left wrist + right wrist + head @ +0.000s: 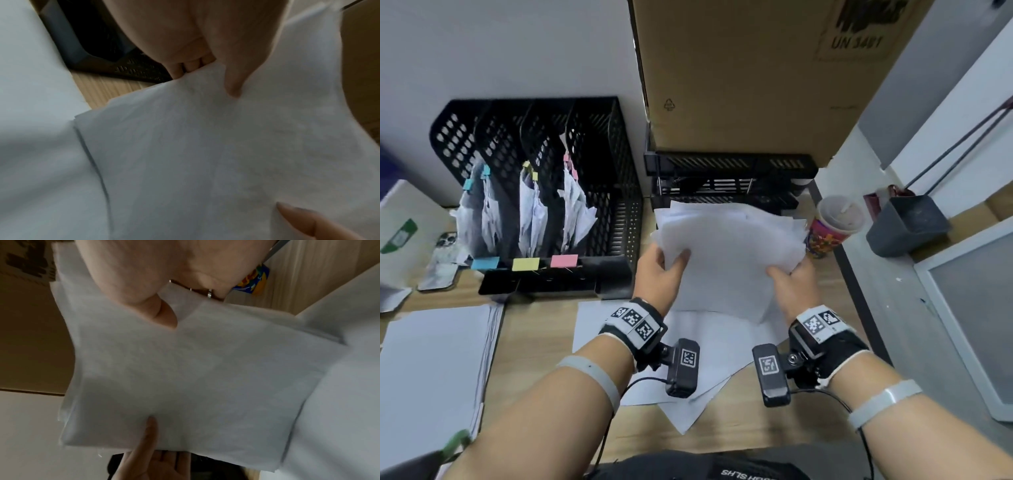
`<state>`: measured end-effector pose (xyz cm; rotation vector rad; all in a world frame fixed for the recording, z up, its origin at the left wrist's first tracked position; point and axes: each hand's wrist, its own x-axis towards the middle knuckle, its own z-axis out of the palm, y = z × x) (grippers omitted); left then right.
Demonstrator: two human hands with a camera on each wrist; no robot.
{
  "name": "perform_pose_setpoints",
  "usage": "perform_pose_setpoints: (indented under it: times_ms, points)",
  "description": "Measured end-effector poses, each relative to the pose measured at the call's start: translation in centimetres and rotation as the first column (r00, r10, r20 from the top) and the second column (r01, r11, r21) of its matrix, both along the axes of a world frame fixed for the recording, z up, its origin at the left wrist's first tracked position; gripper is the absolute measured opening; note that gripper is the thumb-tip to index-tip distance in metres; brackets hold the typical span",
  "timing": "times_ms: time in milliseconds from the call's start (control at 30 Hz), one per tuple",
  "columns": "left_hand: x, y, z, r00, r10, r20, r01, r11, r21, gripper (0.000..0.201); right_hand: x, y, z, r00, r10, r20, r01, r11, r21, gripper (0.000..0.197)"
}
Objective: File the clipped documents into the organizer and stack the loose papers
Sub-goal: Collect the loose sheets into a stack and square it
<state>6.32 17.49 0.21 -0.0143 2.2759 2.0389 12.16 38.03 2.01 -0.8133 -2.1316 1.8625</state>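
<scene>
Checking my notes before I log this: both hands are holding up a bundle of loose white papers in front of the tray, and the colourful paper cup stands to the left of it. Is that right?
Not quite. The colourful paper cup stands to the right of the bundle of loose white papers, beside the right hand, as the head view shows. The rest holds: the left hand and the right hand grip the bundle in front of the tray.

Black wrist straps (pixel 635 325) carry square-coded tags, cabled cameras (pixel 683 366); grey forearm bands (pixel 592 375).

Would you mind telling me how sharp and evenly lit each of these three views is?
Head view: bright, wide-angle bowed edges, the sheaf of papers slightly smeared and washed out, the organizer fairly crisp. Left wrist view: soft all over, the papers grey in shade under the left hand. Right wrist view: likewise blurred and dim, the right hand out of focus.
</scene>
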Motion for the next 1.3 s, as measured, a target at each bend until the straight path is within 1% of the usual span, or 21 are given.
perform_pose_setpoints:
  times_ms: [67, 133, 200, 233, 333, 433, 467, 533, 633, 700, 733, 800, 833, 900, 1000, 1100, 1167, 1233, 1300]
  points:
    - [-0.4, 0.4, 0.9, 1.000, -0.002, -0.019, 0.003, 0.998, 0.055, 0.027, -0.2, 0.4, 1.0, 0.999, -0.015, -0.038, 0.015, 1.000, 0.000, 0.034]
    - [-0.6, 0.6, 1.5, 1.000, -0.011, -0.022, 0.014, 0.991, 0.130, 0.030, -0.2, 0.8, 1.7, 0.996, -0.026, -0.081, 0.024, 1.000, -0.017, 0.039]
    - [-0.4, 0.7, 1.6, 0.999, -0.030, -0.022, 0.033, 0.987, 0.155, 0.036, 0.0, 1.2, 1.0, 0.997, -0.033, -0.072, 0.030, 0.999, -0.042, 0.047]
    - [-0.2, 0.7, 1.4, 0.999, -0.036, -0.012, 0.037, 0.988, 0.153, 0.039, 0.2, 1.2, 0.3, 0.999, -0.032, -0.034, 0.030, 0.999, -0.043, 0.047]
    - [0.5, 1.2, 1.0, 0.998, -0.043, 0.034, 0.038, 0.990, 0.137, 0.043, 0.6, 1.5, -1.6, 0.996, -0.020, 0.091, 0.023, 0.999, -0.035, 0.029]
    - [0.6, 1.8, 0.7, 0.997, -0.040, 0.066, 0.031, 0.990, 0.136, 0.033, 0.7, 1.7, -1.7, 0.983, -0.045, 0.177, 0.045, 0.999, 0.005, 0.021]
    - [0.5, 1.9, 0.7, 0.997, -0.045, 0.070, 0.034, 0.989, 0.144, 0.031, 0.7, 1.8, -1.7, 0.983, -0.044, 0.181, 0.042, 0.999, 0.013, 0.023]
    - [0.3, 2.2, 0.9, 0.996, -0.050, 0.073, 0.037, 0.984, 0.175, 0.031, 0.4, 2.2, -1.9, 0.986, -0.019, 0.169, 0.012, 0.999, 0.037, 0.028]
    - [-0.4, 2.5, 1.9, 0.997, -0.054, 0.056, 0.038, 0.967, 0.254, 0.032, 0.0, 2.8, -1.5, 0.991, -0.031, 0.132, 0.020, 0.996, 0.084, 0.019]
    - [-0.9, 2.4, 2.6, 0.997, -0.075, 0.036, 0.062, 0.957, 0.285, 0.030, 0.1, 3.4, -1.2, 0.995, -0.046, 0.088, 0.040, 0.997, 0.062, 0.019]
    - [-0.9, 2.4, 2.7, 0.995, -0.093, 0.026, 0.081, 0.953, 0.290, 0.029, 0.2, 3.6, -1.2, 0.996, -0.040, 0.084, 0.036, 0.999, 0.041, 0.020]
    - [-0.8, 2.3, 2.4, 0.992, -0.119, 0.039, 0.103, 0.953, 0.287, 0.031, 0.4, 3.6, -1.4, 0.992, -0.006, 0.129, 0.007, 1.000, -0.010, 0.029]
    - [-0.6, 2.2, 2.0, 0.991, -0.125, 0.050, 0.107, 0.956, 0.273, 0.034, 0.6, 3.4, -1.6, 0.987, 0.007, 0.161, -0.003, 1.000, -0.027, 0.034]
    - [-0.1, 2.3, 0.9, 0.989, -0.133, 0.056, 0.117, 0.967, 0.228, 0.041, 0.7, 3.1, -2.0, 0.984, 0.007, 0.178, 0.004, 0.998, -0.060, 0.045]
    - [0.3, 2.6, 0.3, 0.991, -0.119, 0.063, 0.102, 0.970, 0.221, 0.042, 0.4, 2.9, -1.6, 0.986, -0.018, 0.168, 0.036, 0.994, -0.103, 0.047]
    - [0.4, 2.9, 0.1, 0.993, -0.107, 0.053, 0.094, 0.974, 0.208, 0.040, 0.2, 3.1, -2.0, 0.978, -0.019, 0.206, 0.044, 0.992, -0.119, 0.043]
    - [0.5, 3.1, -0.4, 0.993, -0.100, 0.057, 0.088, 0.978, 0.188, 0.038, 0.3, 3.0, -2.3, 0.963, 0.008, 0.269, 0.025, 0.992, -0.122, 0.031]
    - [0.6, 3.3, -0.6, 0.991, -0.077, 0.111, 0.050, 0.973, 0.226, 0.032, 0.4, 3.1, -2.6, 0.952, 0.014, 0.307, 0.022, 0.993, -0.116, 0.023]
    - [0.4, 3.2, -0.6, 0.985, -0.075, 0.156, 0.033, 0.966, 0.256, 0.029, 0.3, 3.4, -2.9, 0.958, 0.018, 0.286, 0.012, 0.995, -0.101, 0.025]
